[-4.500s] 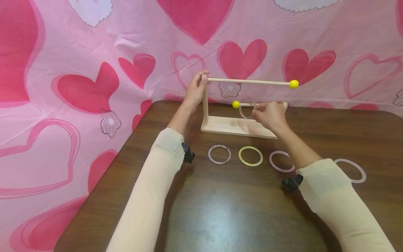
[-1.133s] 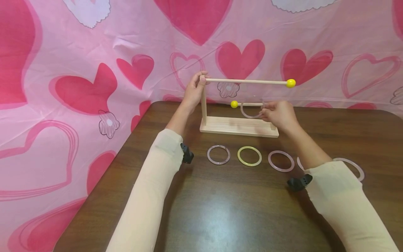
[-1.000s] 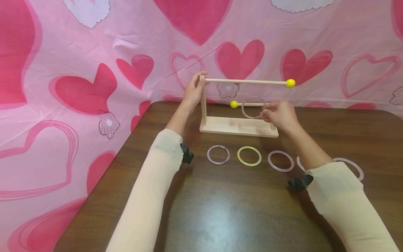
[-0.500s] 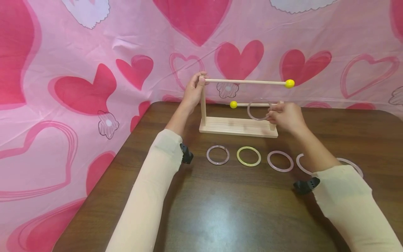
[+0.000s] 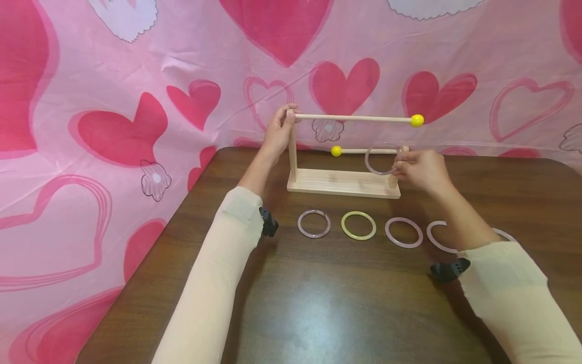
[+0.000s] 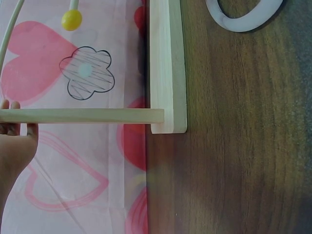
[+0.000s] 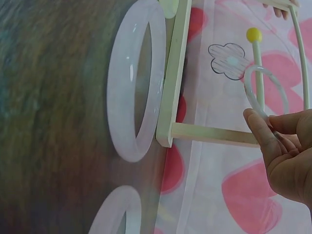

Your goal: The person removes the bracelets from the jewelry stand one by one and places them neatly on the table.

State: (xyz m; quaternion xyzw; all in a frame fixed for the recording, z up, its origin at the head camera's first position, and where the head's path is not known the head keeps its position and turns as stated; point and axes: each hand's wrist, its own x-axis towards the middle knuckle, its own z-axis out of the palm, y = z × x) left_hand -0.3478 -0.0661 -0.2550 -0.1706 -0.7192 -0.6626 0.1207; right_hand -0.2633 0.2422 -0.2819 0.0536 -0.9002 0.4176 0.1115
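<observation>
A wooden stand (image 5: 341,184) has a left post bearing a long upper rod (image 5: 354,118) and a shorter right post bearing a lower rod (image 5: 352,151). My left hand (image 5: 278,132) grips the top of the left post, thumb in front; in the left wrist view, the fingers lie behind that post (image 6: 92,116). With thumb and fingers, my right hand (image 5: 425,169) pinches a pale translucent bangle (image 5: 367,162) close to the right post. The lower rod appears to run through this bangle in the right wrist view. The fingers hide part of its rim.
In front of the stand, several bangles lie in a row on the brown table (image 5: 291,303), including a purplish one (image 5: 300,230) and a yellow one (image 5: 344,230). My right forearm partly covers the rightmost two. A pink heart-print cloth (image 5: 254,40) hangs behind.
My right hand has moved the bangle rightward along the lower rod, from near the yellow ball to beside the right post. My left hand keeps its grip on the left post.
</observation>
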